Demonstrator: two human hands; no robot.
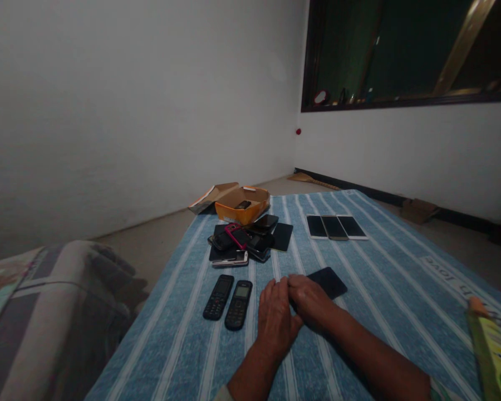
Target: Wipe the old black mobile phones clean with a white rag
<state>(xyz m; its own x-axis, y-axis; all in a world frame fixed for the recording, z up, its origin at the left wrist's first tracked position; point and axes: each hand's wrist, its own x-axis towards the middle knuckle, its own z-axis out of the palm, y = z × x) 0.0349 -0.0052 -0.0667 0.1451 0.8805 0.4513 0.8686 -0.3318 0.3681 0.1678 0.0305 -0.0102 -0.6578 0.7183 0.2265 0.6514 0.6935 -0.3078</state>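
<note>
My left hand (275,314) is low over the striped cloth, its fingers closed together and pointing away from me. Touching its fingertips, my right hand (311,298) is curled inward, and whatever the two hold between them is hidden. A dark flat smartphone (332,283) lies just beyond my right hand, partly covered by it. Left of my hands, two black keypad phones, one farther left (219,298) and one nearer (239,305), lie side by side. Three smartphones (336,227) form a neat row farther back on the right.
A heap of mixed phones (240,239) is in front of an open orange cardboard box (242,206) with a phone inside. The blue striped cloth (183,345) covers the surface. A yellow-green packet (492,345) is at the right edge, a grey blanket (67,312) at left.
</note>
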